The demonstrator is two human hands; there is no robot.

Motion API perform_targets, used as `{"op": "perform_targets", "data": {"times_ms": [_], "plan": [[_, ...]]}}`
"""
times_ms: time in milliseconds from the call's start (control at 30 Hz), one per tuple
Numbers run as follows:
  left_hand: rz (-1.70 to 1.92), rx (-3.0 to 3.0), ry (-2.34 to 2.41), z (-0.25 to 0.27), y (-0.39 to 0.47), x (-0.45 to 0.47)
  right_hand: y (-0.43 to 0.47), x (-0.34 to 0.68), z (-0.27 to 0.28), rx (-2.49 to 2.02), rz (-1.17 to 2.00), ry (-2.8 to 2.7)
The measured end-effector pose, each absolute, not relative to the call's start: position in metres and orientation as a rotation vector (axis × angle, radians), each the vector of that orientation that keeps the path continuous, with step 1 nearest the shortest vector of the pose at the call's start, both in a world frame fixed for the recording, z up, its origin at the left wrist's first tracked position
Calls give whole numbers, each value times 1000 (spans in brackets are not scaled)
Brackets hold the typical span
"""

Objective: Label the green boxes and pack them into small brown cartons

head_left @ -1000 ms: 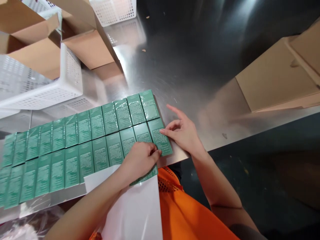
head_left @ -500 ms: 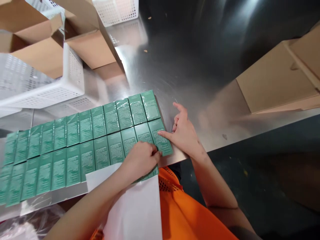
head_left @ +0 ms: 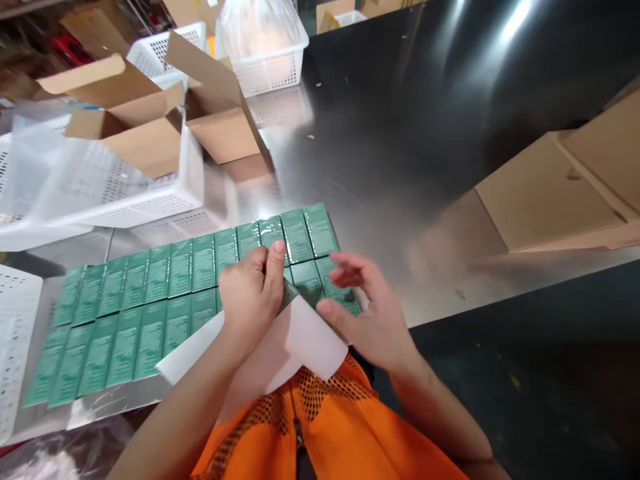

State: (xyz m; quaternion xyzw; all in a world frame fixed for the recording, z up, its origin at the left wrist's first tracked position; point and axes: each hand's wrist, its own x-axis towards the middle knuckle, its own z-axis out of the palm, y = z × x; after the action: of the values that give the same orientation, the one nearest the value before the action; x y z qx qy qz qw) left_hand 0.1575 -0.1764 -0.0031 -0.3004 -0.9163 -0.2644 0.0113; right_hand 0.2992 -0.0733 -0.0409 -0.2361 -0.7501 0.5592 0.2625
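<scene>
Two long rows of small green boxes [head_left: 153, 270] in shiny clear wrap lie side by side along the metal table. Above the near row, my left hand [head_left: 253, 287] is closed with its thumb up, gripping a white sheet [head_left: 317, 337] that hangs bent towards my body. A dark green patch shows at the sheet's top edge beside the thumb; whether it belongs to the sheet I cannot tell. My right hand [head_left: 370, 310], slightly blurred, is open with thumb and fingers apart at the right end of the rows. Nothing shows in it.
White plastic baskets [head_left: 193, 177] stand at the left, with open cardboard boxes [head_left: 145, 143] on and beside them. Another basket [head_left: 270, 70] at the back holds a clear bag. A large cardboard box [head_left: 545, 193] sits on the right. The table's front edge [head_left: 500, 293] runs beside me.
My left hand has lifted and turned thumb-up, raising and folding the white sheet. My right hand has come closer to it. The view has tilted up, showing more of the back.
</scene>
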Motion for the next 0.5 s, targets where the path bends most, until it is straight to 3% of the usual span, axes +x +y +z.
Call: {"op": "perform_targets", "data": {"times_ms": [167,367,500], "plan": [[-1075,-1008,-2910,-3,-175,157,-96,285,-39,-514,1181,-2094],[-1905,-958,-3197,-8,-179,137,-87,269,-62,-242,372,-2059],[-2269,-733,-3193,-3,-178,122,-94,273,-55,-3,226,-2141]]}}
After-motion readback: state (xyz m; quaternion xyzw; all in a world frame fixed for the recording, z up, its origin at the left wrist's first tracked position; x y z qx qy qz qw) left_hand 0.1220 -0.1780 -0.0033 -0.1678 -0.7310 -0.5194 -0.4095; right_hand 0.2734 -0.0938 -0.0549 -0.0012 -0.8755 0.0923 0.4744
